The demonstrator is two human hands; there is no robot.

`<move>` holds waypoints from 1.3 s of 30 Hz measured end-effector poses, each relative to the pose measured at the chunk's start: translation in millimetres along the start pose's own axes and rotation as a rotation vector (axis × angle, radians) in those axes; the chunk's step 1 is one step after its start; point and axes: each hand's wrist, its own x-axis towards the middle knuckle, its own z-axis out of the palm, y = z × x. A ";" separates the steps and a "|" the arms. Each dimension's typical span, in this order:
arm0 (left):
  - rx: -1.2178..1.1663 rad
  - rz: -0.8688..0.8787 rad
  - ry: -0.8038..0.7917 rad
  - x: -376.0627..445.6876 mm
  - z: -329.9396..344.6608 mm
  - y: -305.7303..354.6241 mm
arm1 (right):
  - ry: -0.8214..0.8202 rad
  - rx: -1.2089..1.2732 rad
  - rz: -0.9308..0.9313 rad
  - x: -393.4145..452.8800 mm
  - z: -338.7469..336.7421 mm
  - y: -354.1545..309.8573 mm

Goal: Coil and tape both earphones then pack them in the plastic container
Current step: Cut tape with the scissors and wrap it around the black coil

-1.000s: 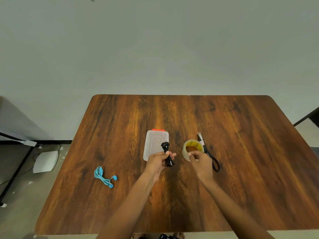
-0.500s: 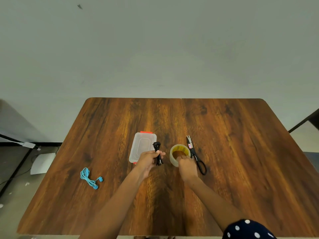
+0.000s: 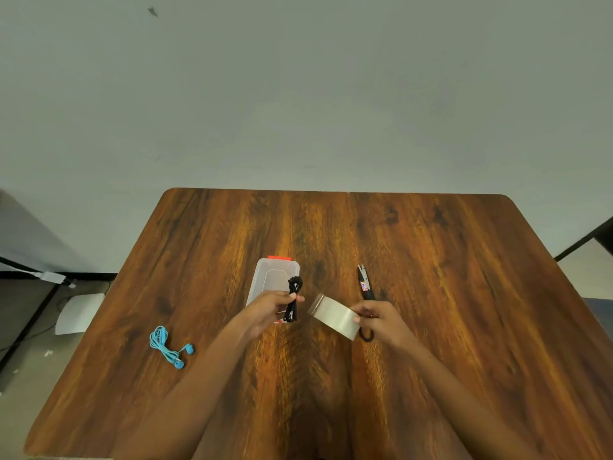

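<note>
While the left hand (image 3: 268,310) grips the black earphones (image 3: 294,298), the right hand (image 3: 381,322) pinches the tape roll (image 3: 335,317).

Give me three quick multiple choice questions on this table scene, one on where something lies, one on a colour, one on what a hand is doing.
1. Where are the loose earphones on the table?
A. near its left edge
B. inside the container
C. under the scissors

2. What colour are they?
A. red
B. blue
C. white

3. What does the right hand hold?
A. scissors
B. nothing
C. tape roll

Answers:
1 A, the blue earphones lie left of the plastic container.
2 B, cable and buds are blue.
3 C, the right hand grips the tape roll; the scissors lie on the table.
</note>
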 end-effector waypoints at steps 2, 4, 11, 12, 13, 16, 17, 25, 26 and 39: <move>-0.008 -0.031 -0.059 -0.6 0.7 -0.9 | -0.039 0.079 -0.005 -2.1 -4.1 -5.0; -0.050 -0.063 -0.100 -1.6 2.7 -1.8 | -0.075 0.104 -0.015 -3.1 -7.3 -10.7; -0.171 -0.124 -0.137 -0.4 4.2 -4.5 | -0.152 0.089 -0.040 -2.6 -9.4 -15.6; -0.166 -0.122 -0.141 0.1 4.1 -4.0 | -0.162 0.073 -0.041 -2.9 -9.9 -16.6; -0.159 -0.120 -0.146 0.7 4.1 -3.4 | -0.168 0.055 -0.042 -2.5 -10.6 -17.4; -0.094 -0.119 -0.143 1.3 6.3 -2.7 | -0.197 0.038 -0.017 -2.5 -11.9 -22.3; -0.073 -0.122 -0.133 1.8 6.6 -3.3 | -0.203 0.027 -0.009 -1.7 -11.9 -21.5; -0.151 -0.105 -0.134 5.6 6.2 -6.6 | -0.191 -0.008 0.035 3.0 -11.7 -13.3; -0.196 -0.103 -0.139 5.2 5.8 -5.7 | -0.178 0.009 0.050 3.3 -9.5 -13.6; -0.373 -0.037 -0.130 2.3 14.5 0.0 | -0.081 -0.355 -0.152 4.1 20.8 -24.4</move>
